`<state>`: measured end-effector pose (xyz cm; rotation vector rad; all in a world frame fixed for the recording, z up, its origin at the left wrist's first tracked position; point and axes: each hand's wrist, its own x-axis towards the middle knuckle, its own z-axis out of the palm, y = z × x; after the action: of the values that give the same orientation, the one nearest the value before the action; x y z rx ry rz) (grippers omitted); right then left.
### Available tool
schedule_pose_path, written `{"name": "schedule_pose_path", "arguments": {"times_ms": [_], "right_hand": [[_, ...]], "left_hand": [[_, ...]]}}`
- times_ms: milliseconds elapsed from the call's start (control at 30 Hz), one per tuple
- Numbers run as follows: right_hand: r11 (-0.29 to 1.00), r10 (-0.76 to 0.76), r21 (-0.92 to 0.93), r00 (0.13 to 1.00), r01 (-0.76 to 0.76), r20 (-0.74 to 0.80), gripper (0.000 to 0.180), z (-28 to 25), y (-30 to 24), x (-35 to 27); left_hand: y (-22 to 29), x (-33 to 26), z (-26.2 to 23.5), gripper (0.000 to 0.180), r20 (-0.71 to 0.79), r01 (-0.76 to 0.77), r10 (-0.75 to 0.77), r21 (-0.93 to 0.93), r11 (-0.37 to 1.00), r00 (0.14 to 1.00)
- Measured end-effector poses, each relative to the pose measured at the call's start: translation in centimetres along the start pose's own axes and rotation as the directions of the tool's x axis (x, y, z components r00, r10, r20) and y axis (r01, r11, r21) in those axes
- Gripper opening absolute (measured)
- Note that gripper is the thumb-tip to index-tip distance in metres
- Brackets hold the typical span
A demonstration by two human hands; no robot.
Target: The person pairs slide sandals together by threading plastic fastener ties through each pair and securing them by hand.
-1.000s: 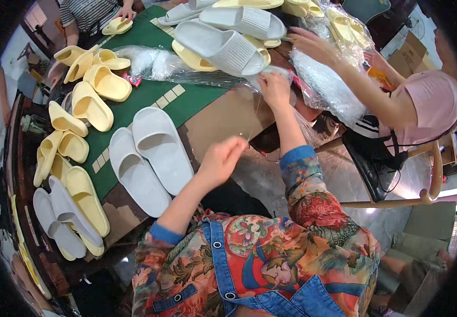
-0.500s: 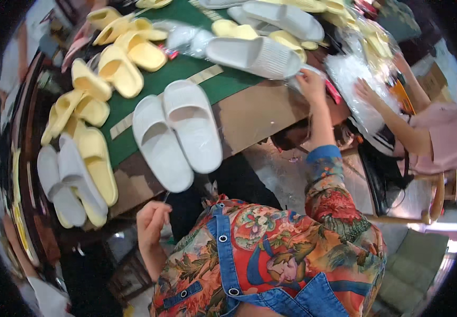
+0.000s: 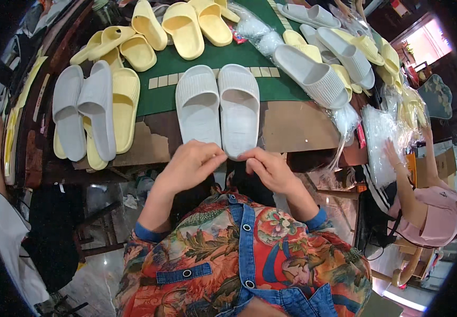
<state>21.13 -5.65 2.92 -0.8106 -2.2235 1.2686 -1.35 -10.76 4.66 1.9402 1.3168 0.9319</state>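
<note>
A pair of pale grey slide slippers [image 3: 240, 124] stands side by side at the table's front edge, heels toward me. My left hand [image 3: 196, 161] is at the heel of the left slipper, thumb and fingertips pinched together. By the heel of the right slipper, my right hand [image 3: 271, 168] is closed in a similar pinch. The two sets of fingertips face each other with a small gap between. Whatever they hold, if anything, is too small to make out.
Stacked grey slippers [image 3: 97, 111] and yellow slippers [image 3: 126, 105] lie at left, more yellow ones [image 3: 182, 31] behind. Grey slippers [image 3: 313, 76] and clear plastic bags [image 3: 381, 137] are at right. There, a person in pink [image 3: 434, 214] has hands on the bags. A green mat [image 3: 159, 104] covers the table.
My right hand has come back from the plastic and grey slippers at right to the pair's heels. My left hand has moved in toward it. The view has turned, so the pair looks straighter.
</note>
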Motion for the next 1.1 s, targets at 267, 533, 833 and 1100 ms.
{"name": "schedule_pose_path", "arguments": {"times_ms": [267,533,833,1100], "right_hand": [[0.091,0.502,0.929,0.822,-0.358,0.268,0.019,0.4,1.5,-1.2],[-0.178,0.591,0.962,0.759,-0.208,0.274,0.017,1.6,3.5,6.9],[0.171,0.665,0.916,0.728,-0.364,0.165,0.013,-0.2,6.8,16.2],[0.33,0.576,0.83,0.793,-0.45,0.2,0.012,0.6,9.2,16.6]], "left_hand": [[-5.2,8.0,-3.6,0.017,-0.33,-0.057,0.076,0.068,0.996,0.941],[-14.6,18.7,-2.3,0.03,-0.165,0.218,-0.176,0.297,0.93,0.971],[-10.6,21.0,-1.5,0.058,-0.022,0.5,-0.538,0.403,0.766,0.843],[-9.3,24.3,0.5,0.059,-0.089,0.476,-0.525,0.569,0.671,0.847]]}}
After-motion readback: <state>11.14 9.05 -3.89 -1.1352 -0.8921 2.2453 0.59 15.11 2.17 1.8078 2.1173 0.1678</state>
